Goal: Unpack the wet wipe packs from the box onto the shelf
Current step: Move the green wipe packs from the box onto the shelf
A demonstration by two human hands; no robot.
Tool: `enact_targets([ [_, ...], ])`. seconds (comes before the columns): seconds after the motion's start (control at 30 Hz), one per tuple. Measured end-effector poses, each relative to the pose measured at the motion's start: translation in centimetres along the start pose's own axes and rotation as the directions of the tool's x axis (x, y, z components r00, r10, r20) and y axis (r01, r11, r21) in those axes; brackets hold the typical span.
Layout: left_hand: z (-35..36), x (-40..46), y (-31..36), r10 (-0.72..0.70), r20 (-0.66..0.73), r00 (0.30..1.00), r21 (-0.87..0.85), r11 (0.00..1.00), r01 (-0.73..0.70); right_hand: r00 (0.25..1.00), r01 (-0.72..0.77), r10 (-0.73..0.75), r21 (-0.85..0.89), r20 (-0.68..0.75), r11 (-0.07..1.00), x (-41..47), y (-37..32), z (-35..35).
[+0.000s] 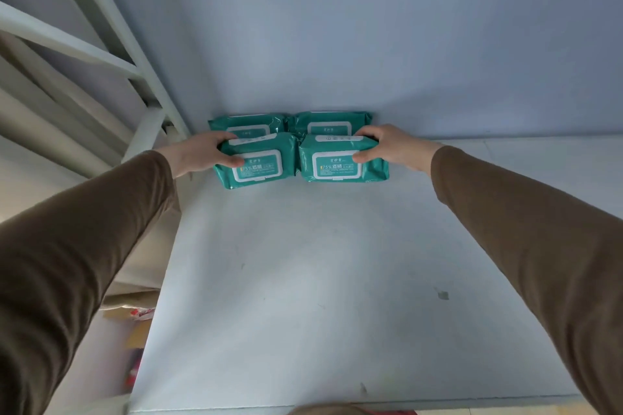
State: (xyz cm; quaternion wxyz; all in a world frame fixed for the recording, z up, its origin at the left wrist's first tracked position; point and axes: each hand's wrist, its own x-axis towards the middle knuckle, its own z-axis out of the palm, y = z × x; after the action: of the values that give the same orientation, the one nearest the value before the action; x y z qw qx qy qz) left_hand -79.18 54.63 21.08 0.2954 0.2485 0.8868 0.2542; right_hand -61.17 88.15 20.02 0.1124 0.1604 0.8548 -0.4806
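Note:
Several teal wet wipe packs with white flip lids sit at the back left of the white shelf (320, 280), against the wall. My left hand (199, 153) grips the front left pack (258, 162) by its left end. The front right pack (340, 160) is held at its right end by my right hand (391, 145), thumb on the lid. Behind them lie a rear left pack (249, 123) and a rear right pack (332, 121). The two front packs touch each other. The box is out of sight.
A pale blue-grey wall (371, 44) closes the back of the shelf. The white metal shelf frame (111, 37) rises at the left. Below the shelf's left edge, cardboard and red items (138, 317) lie on the floor.

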Motion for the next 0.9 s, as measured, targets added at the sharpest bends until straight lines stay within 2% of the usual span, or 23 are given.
enact_targets([
  [0.1,-0.4,1.9,-0.6,0.034,-0.035,0.999,0.087,0.996,-0.031,0.999,-0.002,0.001,-0.025,-0.047,1.000,1.4,0.1,0.5],
  [0.2,0.0,3.0,-1.5,0.152,-0.197,0.969,0.316,0.945,-0.084,0.980,0.025,-0.041,-0.086,-0.195,0.996,2.5,1.2,1.5],
  [0.27,0.8,3.1,-1.6,0.228,-0.264,0.937,0.438,0.894,-0.094,0.943,0.038,-0.101,-0.199,-0.317,0.979,2.5,2.0,2.3],
  [0.33,1.8,3.1,-1.5,0.299,-0.269,0.916,0.534,0.837,-0.117,0.911,0.019,-0.174,-0.385,-0.373,0.923,2.3,2.3,3.1],
  [0.4,2.4,3.1,-1.2,0.314,-0.251,0.916,0.553,0.823,-0.130,0.904,0.010,-0.204,-0.457,-0.377,0.889,2.3,2.4,3.5],
  [0.5,2.1,3.2,-0.9,0.278,-0.217,0.936,0.515,0.847,-0.133,0.918,0.027,-0.171,-0.375,-0.357,0.927,2.7,2.1,3.5],
  [0.6,1.7,3.4,-0.9,0.269,-0.195,0.943,0.509,0.850,-0.137,0.920,0.027,-0.167,-0.367,-0.355,0.930,3.3,1.9,3.7],
  [0.8,1.9,3.8,-0.6,0.263,-0.198,0.944,0.552,0.826,-0.114,0.888,-0.017,-0.171,-0.402,-0.427,0.915,4.0,1.8,5.0],
  [0.9,2.4,3.4,-0.5,0.258,-0.252,0.933,0.569,0.819,-0.072,0.876,-0.052,-0.176,-0.451,-0.449,0.891,3.6,1.7,5.2],
])
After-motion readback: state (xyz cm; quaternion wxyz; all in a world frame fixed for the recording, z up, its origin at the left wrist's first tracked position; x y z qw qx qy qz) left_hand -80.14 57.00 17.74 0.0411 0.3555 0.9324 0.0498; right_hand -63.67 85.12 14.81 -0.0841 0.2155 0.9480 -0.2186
